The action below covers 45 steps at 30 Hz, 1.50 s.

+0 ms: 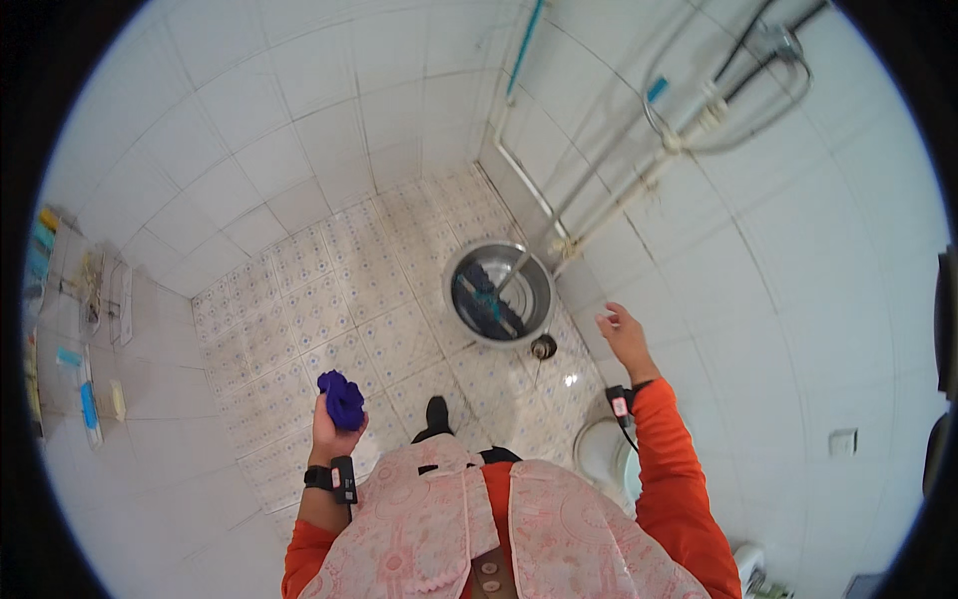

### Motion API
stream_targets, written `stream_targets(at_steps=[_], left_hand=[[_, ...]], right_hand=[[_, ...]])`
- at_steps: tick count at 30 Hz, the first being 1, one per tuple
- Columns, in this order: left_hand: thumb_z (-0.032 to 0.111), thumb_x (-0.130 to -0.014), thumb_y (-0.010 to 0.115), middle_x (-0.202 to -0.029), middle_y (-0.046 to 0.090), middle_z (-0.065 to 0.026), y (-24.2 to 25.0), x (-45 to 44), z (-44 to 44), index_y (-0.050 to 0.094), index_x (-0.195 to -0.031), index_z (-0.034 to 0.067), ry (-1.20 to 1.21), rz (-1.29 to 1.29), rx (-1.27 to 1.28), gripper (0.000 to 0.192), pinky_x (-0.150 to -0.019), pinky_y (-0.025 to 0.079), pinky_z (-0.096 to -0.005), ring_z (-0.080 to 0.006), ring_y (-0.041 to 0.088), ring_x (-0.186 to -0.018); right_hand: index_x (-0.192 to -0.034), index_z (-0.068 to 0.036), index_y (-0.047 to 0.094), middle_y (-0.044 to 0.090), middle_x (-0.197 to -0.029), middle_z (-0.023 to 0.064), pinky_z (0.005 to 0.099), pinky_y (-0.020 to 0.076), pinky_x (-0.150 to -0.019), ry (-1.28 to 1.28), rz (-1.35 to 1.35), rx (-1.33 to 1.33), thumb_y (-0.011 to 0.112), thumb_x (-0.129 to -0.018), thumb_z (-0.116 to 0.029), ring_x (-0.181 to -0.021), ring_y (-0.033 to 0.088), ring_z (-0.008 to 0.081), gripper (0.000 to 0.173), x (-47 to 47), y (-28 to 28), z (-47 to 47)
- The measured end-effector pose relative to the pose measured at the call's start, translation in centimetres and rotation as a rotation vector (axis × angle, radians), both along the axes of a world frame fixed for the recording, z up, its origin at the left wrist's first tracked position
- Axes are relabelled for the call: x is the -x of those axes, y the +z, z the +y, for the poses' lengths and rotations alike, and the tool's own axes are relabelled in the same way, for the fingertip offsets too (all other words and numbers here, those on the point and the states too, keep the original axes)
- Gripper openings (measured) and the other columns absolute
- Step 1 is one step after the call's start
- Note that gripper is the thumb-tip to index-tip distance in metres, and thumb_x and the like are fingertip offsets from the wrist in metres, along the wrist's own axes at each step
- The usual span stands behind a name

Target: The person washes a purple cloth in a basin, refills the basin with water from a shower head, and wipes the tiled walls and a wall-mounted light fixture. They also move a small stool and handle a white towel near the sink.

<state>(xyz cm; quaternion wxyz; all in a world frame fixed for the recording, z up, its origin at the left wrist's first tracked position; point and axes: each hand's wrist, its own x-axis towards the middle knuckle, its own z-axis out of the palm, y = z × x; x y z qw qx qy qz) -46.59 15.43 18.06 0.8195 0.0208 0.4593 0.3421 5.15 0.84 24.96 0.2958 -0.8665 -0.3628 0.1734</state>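
Observation:
A bunched purple cloth (343,400) rests in my left hand (329,434), which is raised over the tiled floor on the left. My right hand (627,341) is held out near the right wall, its fingers loosely bent and nothing in them. Between the hands and farther ahead, a round metal basin (447,288) stands on the floor by the wall. Inside it lies a dark flat mop head (490,303) with a teal joint. The mop's pole (572,196) leans up along the right wall.
A floor drain (544,346) sits beside the basin. Pipes and a shower hose (748,146) run along the right wall. To the right of my body stands a white bucket-like container (595,453). Wall racks (91,299) with bottles and brushes hang at the left.

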Motion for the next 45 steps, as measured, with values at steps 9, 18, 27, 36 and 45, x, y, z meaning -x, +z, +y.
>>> stream_targets(at_steps=[9, 18, 27, 36, 45], left_hand=[[0.048, -0.088, 0.049, -0.105, 0.061, 0.0042, 1.0, -0.4, 3.1, 0.056, -0.112, 0.023, 0.168, 0.055, -0.039, 0.035, -0.079, 0.044, -0.0387, -0.0145, 0.055, -0.093], [0.052, -0.084, 0.048, -0.086, 0.063, 0.0056, 0.8, -4.6, -3.4, 0.061, -0.094, 0.025, 0.525, 0.054, -0.051, 0.032, -0.069, 0.045, -0.0376, -0.0151, 0.058, -0.081], [0.053, -0.083, 0.050, -0.089, 0.063, 0.0044, 1.3, -9.0, -4.8, 0.061, -0.097, 0.024, 0.666, 0.021, 0.043, 0.034, -0.074, 0.044, -0.0371, -0.0158, 0.055, -0.083], [0.060, -0.083, 0.047, -0.095, 0.062, 0.0041, 0.5, -10.1, -4.6, 0.060, -0.101, 0.027, 0.705, 0.000, 0.001, 0.039, -0.077, 0.042, -0.0402, -0.0167, 0.054, -0.088], [0.060, -0.081, 0.052, -0.090, 0.062, 0.0051, 0.7, -9.4, -3.9, 0.060, -0.095, 0.029, 0.694, -0.009, -0.105, 0.035, -0.074, 0.041, -0.0392, -0.0163, 0.054, -0.084]], right_hand=[[-0.131, -0.007, 0.043, 0.059, -0.106, 0.0187, 0.0422, 0.0479, -0.081, 0.031, -0.553, 0.051, 0.061, -0.085, -0.036, -0.098, 0.059, 0.0339, 0.057, -13.4, 8.7, 13.2], [-0.123, -0.005, 0.049, 0.061, -0.106, 0.0229, 0.0490, 0.0486, -0.077, -0.091, -0.749, -0.004, 0.051, -0.088, -0.048, -0.095, 0.060, 0.0392, 0.055, -27.2, 16.8, 25.7], [-0.081, -0.005, 0.071, 0.068, -0.083, 0.0160, 0.0432, 0.0508, -0.069, 0.049, -0.932, 0.377, 0.053, -0.076, -0.066, -0.079, 0.066, 0.0328, 0.065, -31.4, 17.0, 27.6], [-0.087, -0.009, 0.068, 0.067, -0.093, 0.0141, 0.0421, 0.0516, -0.072, 0.253, -0.912, 0.418, 0.061, -0.079, -0.041, -0.089, 0.065, 0.0285, 0.034, -34.1, 13.7, 26.6], [-0.089, -0.007, 0.065, 0.066, -0.088, 0.0172, 0.0426, 0.0516, -0.074, 0.371, -0.928, 0.365, 0.067, -0.074, -0.041, -0.085, 0.065, 0.0323, 0.037, -33.6, 15.2, 25.3]])
